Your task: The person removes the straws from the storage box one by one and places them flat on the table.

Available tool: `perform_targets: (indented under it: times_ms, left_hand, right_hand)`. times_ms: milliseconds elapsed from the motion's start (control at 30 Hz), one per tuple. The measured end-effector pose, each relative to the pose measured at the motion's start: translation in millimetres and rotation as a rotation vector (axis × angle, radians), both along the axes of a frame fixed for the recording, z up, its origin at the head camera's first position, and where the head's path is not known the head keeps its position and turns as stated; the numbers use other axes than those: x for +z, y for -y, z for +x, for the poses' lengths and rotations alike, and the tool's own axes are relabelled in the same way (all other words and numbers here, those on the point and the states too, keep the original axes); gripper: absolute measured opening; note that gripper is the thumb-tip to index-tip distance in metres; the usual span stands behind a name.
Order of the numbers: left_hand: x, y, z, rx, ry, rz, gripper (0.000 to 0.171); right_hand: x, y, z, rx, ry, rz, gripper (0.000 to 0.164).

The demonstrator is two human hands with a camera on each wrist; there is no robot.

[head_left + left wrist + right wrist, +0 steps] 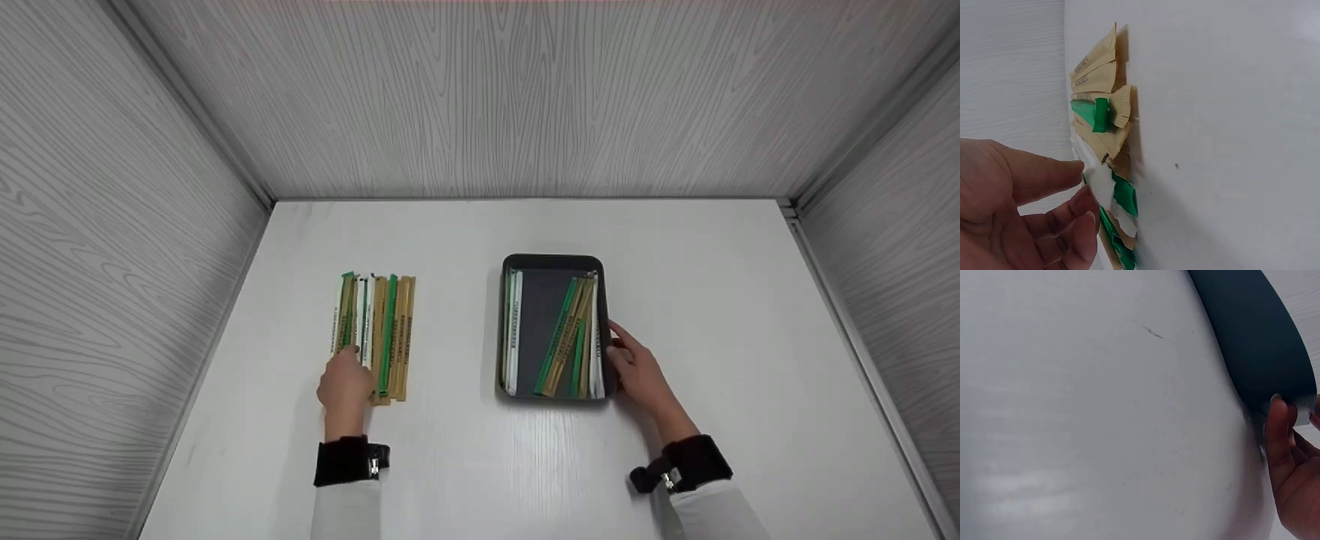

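Note:
On the left, my left hand (347,382) is at the near end of a row of long, slim wrapped packets. Its thumb and index finger pinch a white packet (1099,181) in the left wrist view. Beside it lie a green packet (389,330) and brown packets (406,330) with printed lettering. My right hand (643,376) grips the right wall of a dark tray (538,300). In the tray, white packets (514,330) stand along the left side; green, brown and white ones (568,345) lean at the right. The right wrist view shows the tray's outer wall (1258,332).
A white table (450,457) carries everything, with a gap between the row and the tray. Grey wood-grained panels (480,97) rise at the back and both sides. Each wrist wears a black strap (341,461) with a small camera.

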State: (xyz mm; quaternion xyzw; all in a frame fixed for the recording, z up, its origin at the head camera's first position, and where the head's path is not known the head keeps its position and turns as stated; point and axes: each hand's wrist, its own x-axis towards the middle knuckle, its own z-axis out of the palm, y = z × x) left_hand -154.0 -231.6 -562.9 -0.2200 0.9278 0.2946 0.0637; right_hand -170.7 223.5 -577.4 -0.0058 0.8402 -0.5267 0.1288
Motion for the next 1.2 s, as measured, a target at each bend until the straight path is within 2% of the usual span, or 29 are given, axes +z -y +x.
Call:
perform_targets:
  times_ms: [133,233,400,500,600,800,967,1100,1200]
  left_hand:
    - [3.5,-8,-5.2,0.005,-0.043,-0.031,0.044]
    - [9.2,-22,-10.6,-0.026,-0.094,-0.063,0.039]
    - [17.8,-56,-19.4,-0.112,-0.217,-0.115,0.035]
    - [22.1,-77,-25.1,-0.162,-0.277,-0.128,0.041]
    - [26.0,-102,-28.2,-0.229,-0.311,-0.106,0.046]
    - [25.7,-159,-26.5,-0.394,-0.369,-0.047,0.039]
    - [20.2,-196,-19.4,-0.549,-0.347,-0.024,0.037]
    - [12.6,-215,-17.2,-0.654,-0.250,-0.055,0.036]
    - [6.5,-224,-17.5,-0.697,-0.172,-0.086,0.038]
  right_hand:
    - [-22.0,-7,-6.8,-0.002,-0.007,0.004,0.053]
    - [-23.6,-8,-7.3,-0.005,-0.012,0.006,0.052]
    - [-25.0,-8,-7.1,-0.009,-0.017,0.014,0.051]
    - [-25.5,-9,-6.6,-0.009,-0.020,0.015,0.051]
    - [-25.8,-10,-6.3,-0.010,-0.029,0.003,0.051]
    - [-26.2,-10,-6.0,-0.011,-0.033,-0.003,0.051]
    - [-26.1,-9,-6.9,-0.024,-0.021,0.000,0.050]
    - [-25.2,-9,-7.5,-0.039,-0.020,0.001,0.050]
    - [-24.7,-9,-7.5,-0.041,-0.027,0.009,0.050]
